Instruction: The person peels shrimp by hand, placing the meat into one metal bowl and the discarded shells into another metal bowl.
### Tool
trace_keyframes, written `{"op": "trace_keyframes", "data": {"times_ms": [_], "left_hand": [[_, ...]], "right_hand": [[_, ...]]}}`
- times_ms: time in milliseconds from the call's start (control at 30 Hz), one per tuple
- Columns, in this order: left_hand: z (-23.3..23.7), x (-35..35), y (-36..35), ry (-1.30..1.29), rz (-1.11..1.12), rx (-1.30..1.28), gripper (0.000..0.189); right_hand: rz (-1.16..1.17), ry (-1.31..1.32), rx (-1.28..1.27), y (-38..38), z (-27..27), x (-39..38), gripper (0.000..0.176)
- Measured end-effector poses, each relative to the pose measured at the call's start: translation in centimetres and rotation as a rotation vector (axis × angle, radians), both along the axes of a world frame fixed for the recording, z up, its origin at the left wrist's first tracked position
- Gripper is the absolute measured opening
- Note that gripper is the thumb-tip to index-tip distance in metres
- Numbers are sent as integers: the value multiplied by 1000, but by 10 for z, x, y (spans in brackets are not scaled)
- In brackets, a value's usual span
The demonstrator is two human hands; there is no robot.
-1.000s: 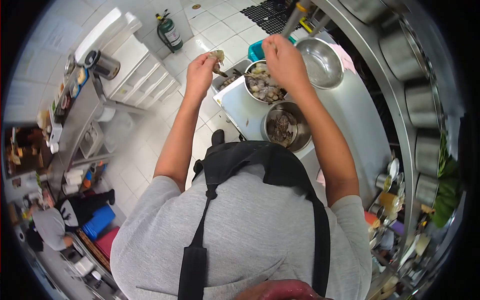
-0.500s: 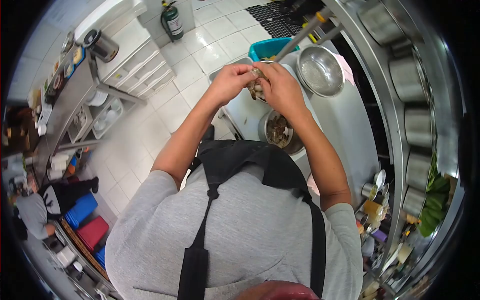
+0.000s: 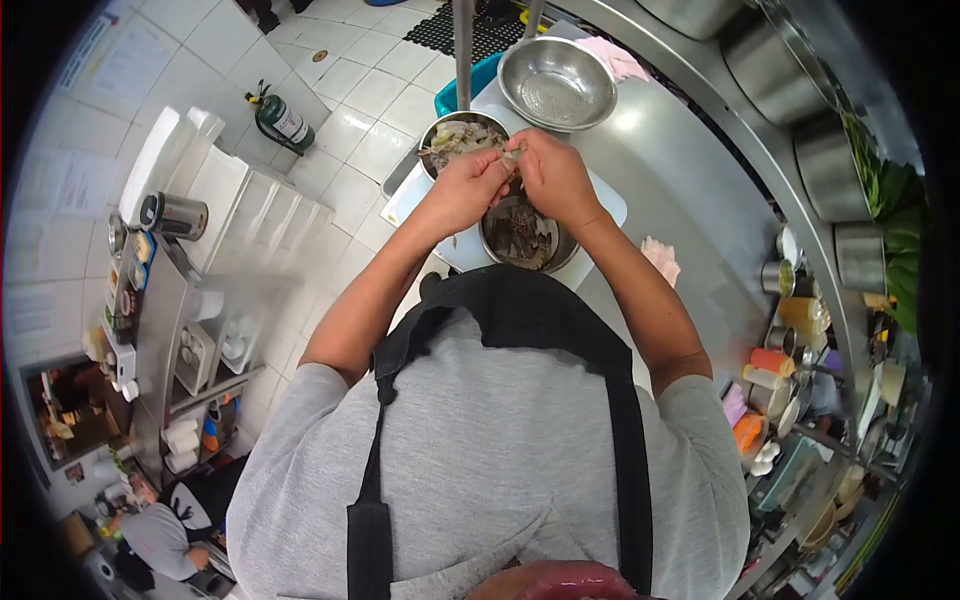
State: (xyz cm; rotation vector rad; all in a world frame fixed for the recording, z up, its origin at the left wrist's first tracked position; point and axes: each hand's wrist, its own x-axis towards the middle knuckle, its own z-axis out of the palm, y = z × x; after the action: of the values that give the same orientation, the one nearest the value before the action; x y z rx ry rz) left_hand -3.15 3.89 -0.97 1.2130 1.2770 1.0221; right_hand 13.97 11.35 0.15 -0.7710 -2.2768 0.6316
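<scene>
My left hand (image 3: 466,190) and my right hand (image 3: 553,178) meet above the steel counter, both pinching one small pale shrimp (image 3: 512,157) between the fingertips. Right beneath them a steel bowl (image 3: 522,237) holds dark shells and scraps. Just beyond my hands another steel bowl (image 3: 456,140) is filled with pale shrimp. Both bowls rest on a white cutting board (image 3: 605,207). An empty steel bowl (image 3: 557,83) stands farther along the counter.
A pink cloth (image 3: 661,258) lies on the steel counter (image 3: 690,190) to the right. Cups and sauce containers (image 3: 790,340) crowd the counter's near right end. A teal bin (image 3: 455,92) sits on the floor beyond. A red extinguisher (image 3: 281,122) stands at left; another person (image 3: 160,540) crouches lower left.
A second ago my hands were apart, the left one holding a shrimp over the bowls. They came together and now work one shrimp. The view has swung, shifting the bowls toward the centre.
</scene>
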Motion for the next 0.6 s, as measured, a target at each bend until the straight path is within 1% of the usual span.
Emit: {"op": "trace_keyframes", "data": {"times_ms": [67, 100, 133, 167, 200, 267, 300, 333, 367, 400, 467, 500, 533, 567, 600], "left_hand": [[3, 8, 0, 53, -1, -6, 32], [6, 11, 1, 97, 15, -1, 32], [3, 12, 1, 103, 10, -7, 32], [-1, 12, 0, 194, -9, 94, 31], [-2, 13, 0, 285, -29, 197, 30], [-4, 14, 0, 288, -38, 217, 29], [-4, 15, 0, 287, -40, 239, 27], [-6, 15, 0, 288, -43, 235, 27], [-10, 15, 2, 248, -40, 165, 28], [-11, 14, 4, 209, -36, 96, 28], [-13, 17, 8, 170, -1, 39, 27], [-12, 18, 9, 132, 36, -14, 26], [-11, 18, 9, 131, 32, -17, 26], [-9, 18, 11, -43, 47, -31, 25], [-7, 17, 12, -216, 63, -45, 24]], "right_hand": [[-114, 67, -444, -3, -2, 7, 18], [-119, 74, -450, -1, -12, 9, 18], [-116, 201, -499, 1, -27, 10, 21], [-113, 328, -548, 2, -40, 13, 25], [-119, 332, -554, 1, -39, 17, 25], [-149, 350, -835, -1, -36, 25, 27], [-153, 353, -841, -4, -32, 27, 27], [-133, 394, -961, -6, -28, 29, 26], [-112, 433, -1080, -6, -24, 30, 26], [-114, 435, -1083, -5, -22, 32, 26], [61, 508, -1118, -2, -22, 37, 23], [58, 509, -1120, -2, -23, 36, 23], [49, 441, -1010, -2, -25, 36, 24], [40, 372, -898, -2, -26, 36, 26], [37, 374, -898, -2, -26, 38, 26]]}}
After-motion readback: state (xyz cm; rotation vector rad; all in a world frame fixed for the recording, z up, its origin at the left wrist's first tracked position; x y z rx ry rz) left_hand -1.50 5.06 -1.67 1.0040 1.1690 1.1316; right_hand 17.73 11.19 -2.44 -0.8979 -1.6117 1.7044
